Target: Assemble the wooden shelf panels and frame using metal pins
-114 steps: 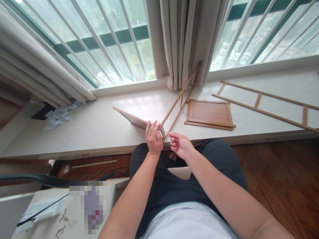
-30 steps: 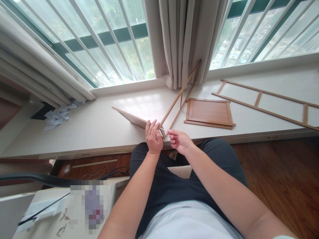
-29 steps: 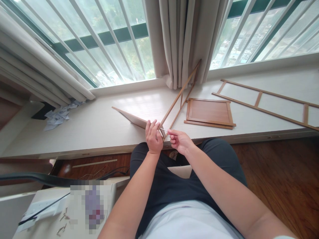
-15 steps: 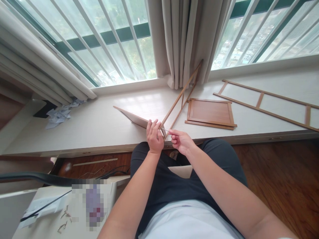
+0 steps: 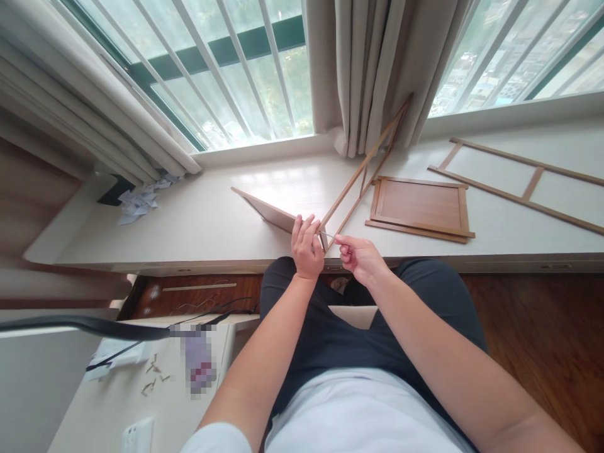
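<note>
My left hand (image 5: 307,245) is wrapped round the joint where a wooden shelf panel (image 5: 268,212) meets an upright wooden ladder-shaped frame (image 5: 352,184). Both pieces rest on the white window ledge near its front edge, the frame tilting away toward the curtain. Between thumb and fingers, my right hand (image 5: 361,257) pinches a thin metal rod that looks like a hex key (image 5: 327,234). The rod's far end reaches the frame beside my left fingers; its tip is too small to make out.
Stacked brown panels (image 5: 422,204) lie right of the frame, with a second ladder-shaped frame (image 5: 532,184) beyond. Paper scraps (image 5: 138,204) sit at the ledge's left end. Lower left, a desk (image 5: 89,412) holds loose screws (image 5: 150,385) and a white power strip (image 5: 137,435).
The whole view has shifted, so everything appears farther right and slightly higher. Both hands keep their hold at the joint, with the rod still in my right fingers.
</note>
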Tool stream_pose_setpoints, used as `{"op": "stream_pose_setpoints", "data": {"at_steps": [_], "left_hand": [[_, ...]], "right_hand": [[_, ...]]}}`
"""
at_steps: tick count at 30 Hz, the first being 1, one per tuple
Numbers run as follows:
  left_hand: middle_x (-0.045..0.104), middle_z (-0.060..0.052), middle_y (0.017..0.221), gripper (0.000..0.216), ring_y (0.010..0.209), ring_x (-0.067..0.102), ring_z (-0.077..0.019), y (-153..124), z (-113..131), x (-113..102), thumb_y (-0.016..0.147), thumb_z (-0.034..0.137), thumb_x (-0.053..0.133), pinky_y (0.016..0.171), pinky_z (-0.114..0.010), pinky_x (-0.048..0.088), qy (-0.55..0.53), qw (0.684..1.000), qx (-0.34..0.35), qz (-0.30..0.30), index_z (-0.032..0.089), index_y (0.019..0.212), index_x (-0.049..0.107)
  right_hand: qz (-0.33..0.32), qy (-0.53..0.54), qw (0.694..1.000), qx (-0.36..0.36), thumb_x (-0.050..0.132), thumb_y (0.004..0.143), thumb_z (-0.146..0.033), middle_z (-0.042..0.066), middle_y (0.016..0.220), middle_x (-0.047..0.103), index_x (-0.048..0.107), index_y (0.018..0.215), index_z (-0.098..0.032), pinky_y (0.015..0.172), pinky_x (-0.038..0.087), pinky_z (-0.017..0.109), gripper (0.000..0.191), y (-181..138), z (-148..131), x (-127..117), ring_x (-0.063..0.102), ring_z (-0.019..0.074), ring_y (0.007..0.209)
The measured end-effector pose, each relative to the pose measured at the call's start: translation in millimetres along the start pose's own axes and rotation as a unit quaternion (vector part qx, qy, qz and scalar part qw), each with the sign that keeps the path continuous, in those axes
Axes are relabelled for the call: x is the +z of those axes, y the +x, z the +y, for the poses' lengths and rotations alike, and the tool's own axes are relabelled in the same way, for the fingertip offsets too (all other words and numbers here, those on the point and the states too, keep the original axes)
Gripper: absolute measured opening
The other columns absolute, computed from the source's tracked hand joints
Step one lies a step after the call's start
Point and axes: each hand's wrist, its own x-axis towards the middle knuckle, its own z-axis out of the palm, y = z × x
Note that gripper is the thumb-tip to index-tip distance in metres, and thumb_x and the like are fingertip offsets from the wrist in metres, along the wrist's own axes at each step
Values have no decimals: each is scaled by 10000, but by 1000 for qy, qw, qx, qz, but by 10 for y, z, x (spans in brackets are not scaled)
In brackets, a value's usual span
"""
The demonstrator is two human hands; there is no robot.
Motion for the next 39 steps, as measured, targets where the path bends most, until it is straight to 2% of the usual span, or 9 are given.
{"op": "stream_pose_setpoints", "data": {"at_steps": [3,7,9,12,14,16,21,25,39], "left_hand": [[660,-133,1359,482,1497,368,-238,6,4,0,1038,268,267,1219,-460,355,4,1000,1,3,122,1269,664],[658,-139,1360,471,1500,363,-237,6,-9,-6,1037,267,280,1226,-461,346,-12,1000,6,9,125,1274,662],[657,-133,1364,466,1501,360,-236,3,-18,-9,1035,260,286,1227,-459,346,-7,1000,4,5,129,1277,662],[648,-131,1378,453,1504,355,-241,-3,-29,-9,1031,248,304,1226,-462,346,-12,1000,5,4,127,1285,659],[644,-137,1382,446,1504,355,-247,-4,-32,-7,1027,240,316,1227,-470,342,-19,1000,5,7,124,1289,656],[643,-139,1384,441,1503,355,-251,-1,-34,-8,1023,234,324,1227,-477,340,-19,1000,5,9,124,1291,656],[647,-137,1379,433,1501,361,-251,7,-47,-10,1013,205,334,1223,-479,348,-20,1000,15,16,121,1285,659],[641,-141,1387,439,1499,363,-255,2,-59,-1,1007,204,333,1217,-489,352,-12,1000,10,11,119,1288,658],[615,-116,1433,424,1490,380,-279,164,45,-243,996,237,433,1187,-480,327,45,997,8,-67,180,1373,621]], "right_hand": [[-4,-20,999,-43,863,597,-362,-60,513,502,656,712,-139,363,243,167,325,-10,25,15,383,46,418],[16,-110,979,-170,832,665,-424,-32,535,571,630,694,-170,374,276,202,326,-2,72,18,427,76,417],[36,-180,952,-247,797,726,-448,-10,595,627,672,750,-175,422,355,225,301,-4,88,3,494,104,463],[61,-289,886,-357,738,813,-435,21,703,695,723,798,-183,565,465,264,253,-28,99,-27,578,141,579],[63,-338,845,-409,705,856,-409,30,753,718,735,813,-190,628,488,280,225,-48,102,-45,595,151,620],[52,-363,820,-440,680,887,-377,31,787,729,738,837,-194,647,493,284,198,-60,105,-60,596,151,625],[58,-397,777,-485,655,922,-321,26,799,722,723,849,-198,655,489,282,158,-42,109,-80,593,145,620],[69,-417,759,-496,645,926,-299,28,798,717,710,840,-198,647,479,282,148,-19,99,-73,582,146,614],[81,-410,767,-487,645,918,-300,18,751,690,703,826,-199,635,475,277,148,-10,86,-92,576,145,604]]}}
